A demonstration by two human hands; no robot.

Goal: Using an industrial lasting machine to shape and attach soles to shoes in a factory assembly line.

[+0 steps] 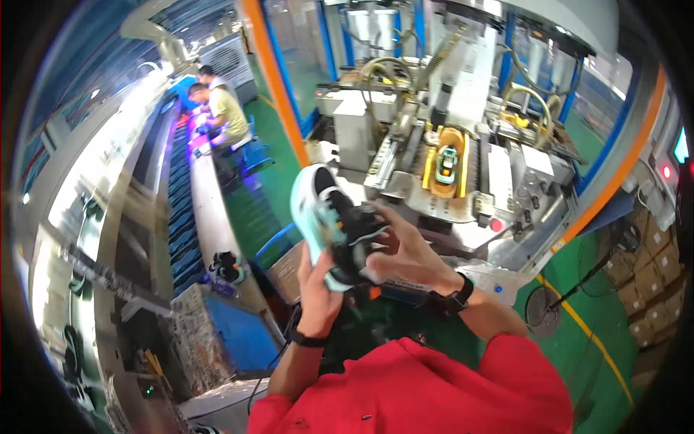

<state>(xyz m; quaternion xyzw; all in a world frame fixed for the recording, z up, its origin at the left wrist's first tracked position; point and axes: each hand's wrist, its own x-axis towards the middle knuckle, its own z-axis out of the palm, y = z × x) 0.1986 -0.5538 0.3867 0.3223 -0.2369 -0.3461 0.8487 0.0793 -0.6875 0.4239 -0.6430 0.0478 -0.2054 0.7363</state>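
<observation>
A large machine [470,94] inside an orange-and-blue frame filled the far side, with a long conveyor [184,217] running up the left, where a co-worker in a yellow shirt [230,119] bent over the line. Nearer stood a blue-sided box [242,333]. The black, white and mint shoe [340,224] was up between the person's hands, toe tilted up and away, heel low. Handling it well probably called for a steady hold at the sole and heel, a light touch at the soft collar, and no squeezing that might crease the upper. The shoe rose above the left hand [318,289], which gripped its lower end, fingers along the mint sole and thumb over the near side. It lay just left of the right hand [408,257], whose fingers curved at the dark collar; blur made it impossible to tell whether they pinched it. Smallest were the black wristband [309,338] on the left and watch [459,293] on the right.
</observation>
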